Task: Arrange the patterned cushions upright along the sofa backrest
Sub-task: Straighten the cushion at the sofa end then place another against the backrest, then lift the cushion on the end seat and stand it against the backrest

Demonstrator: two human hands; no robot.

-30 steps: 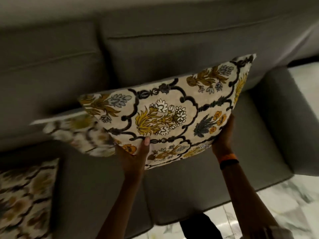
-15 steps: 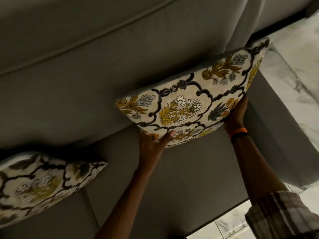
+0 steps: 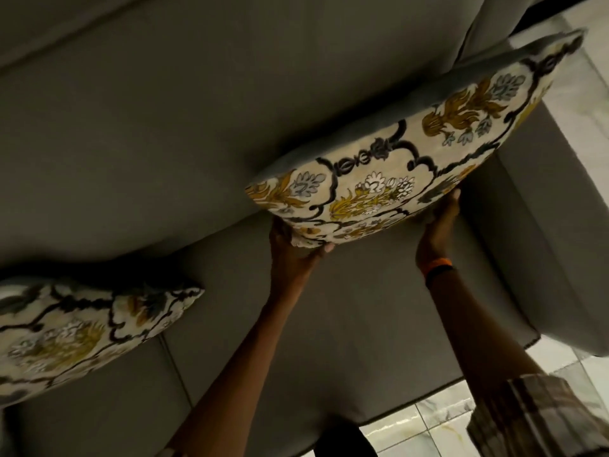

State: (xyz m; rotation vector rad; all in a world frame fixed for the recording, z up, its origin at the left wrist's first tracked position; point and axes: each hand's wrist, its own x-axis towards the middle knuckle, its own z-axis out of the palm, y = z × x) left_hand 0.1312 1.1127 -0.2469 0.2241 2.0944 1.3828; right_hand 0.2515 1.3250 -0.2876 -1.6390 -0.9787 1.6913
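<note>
A cream cushion with yellow flowers and dark scrollwork [image 3: 405,159] is held against the grey sofa backrest [image 3: 197,110], near the right armrest. My left hand [image 3: 293,245] grips its lower left corner from underneath. My right hand [image 3: 438,225] holds its lower right edge, an orange and black band on the wrist. The cushion's bottom edge hangs just above the seat [image 3: 346,324]. A second patterned cushion [image 3: 82,328] leans against the backrest at the lower left, partly cut off by the frame.
The grey armrest [image 3: 543,242] stands right of the held cushion. A marble tiled floor [image 3: 438,420] shows at the bottom right and beyond the armrest. A seam [image 3: 174,367] divides the seat cushions between the two patterned cushions.
The held cushion has moved right and further back, closer to the backrest and armrest. Both hands went with it. The view has shifted, showing more of the second cushion at the left.
</note>
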